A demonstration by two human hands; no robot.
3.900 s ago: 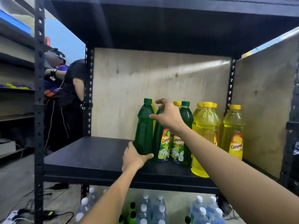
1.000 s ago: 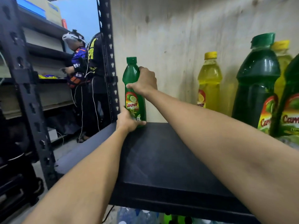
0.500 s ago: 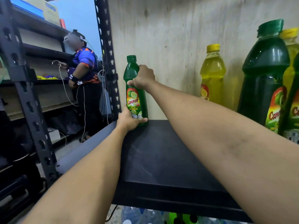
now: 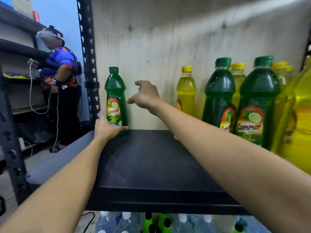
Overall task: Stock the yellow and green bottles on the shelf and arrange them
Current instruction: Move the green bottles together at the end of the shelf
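Observation:
A green bottle with a lime label stands upright in the back left corner of the black shelf. My left hand wraps around its base. Just right of the bottle's shoulder, my right hand hovers with fingers spread and holds nothing. Further right along the back stands a yellow bottle. Two more green bottles stand in front of several yellow ones, and a large blurred yellow bottle sits at the right edge.
A perforated black upright borders the shelf on the left, with a plywood panel behind. Below are clear water bottles and green ones. Another person stands at a neighbouring rack to the left.
My right hand has let go of the green bottle's neck and pulled back to the right, fingers apart. The left hand stays at the bottle's base.

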